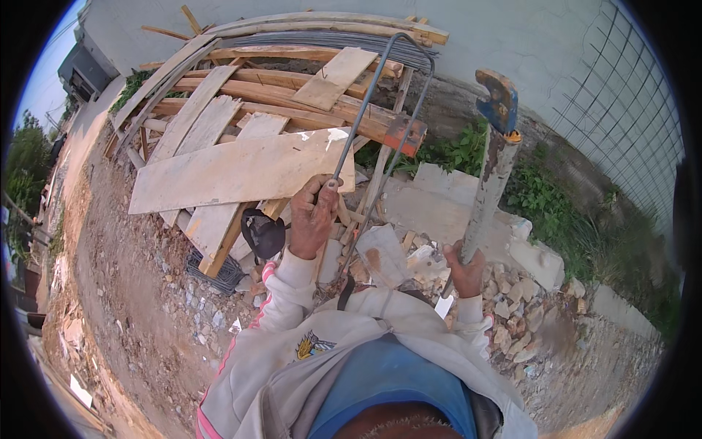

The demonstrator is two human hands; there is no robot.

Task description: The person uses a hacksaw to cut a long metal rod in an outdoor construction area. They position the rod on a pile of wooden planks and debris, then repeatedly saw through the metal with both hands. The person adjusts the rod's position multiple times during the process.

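Observation:
My left hand (313,216) is closed around a bent steel rod (380,80) that rises in a loop toward the wood pile and comes back down near my hand. My right hand (466,271) grips the pale wooden handle of a hammer (491,164), held upright with its blue-painted metal head at the top. Both arms wear a light sweatshirt with pink stripes. The rod's lower end is hidden behind my left hand and sleeve.
A pile of wooden planks and boards (241,146) with a bundle of steel bars (344,40) lies ahead. Broken concrete rubble (512,293) lies at right. A wire mesh fence (621,102) stands far right. A dark cap (262,233) rests on the ground beside my left hand.

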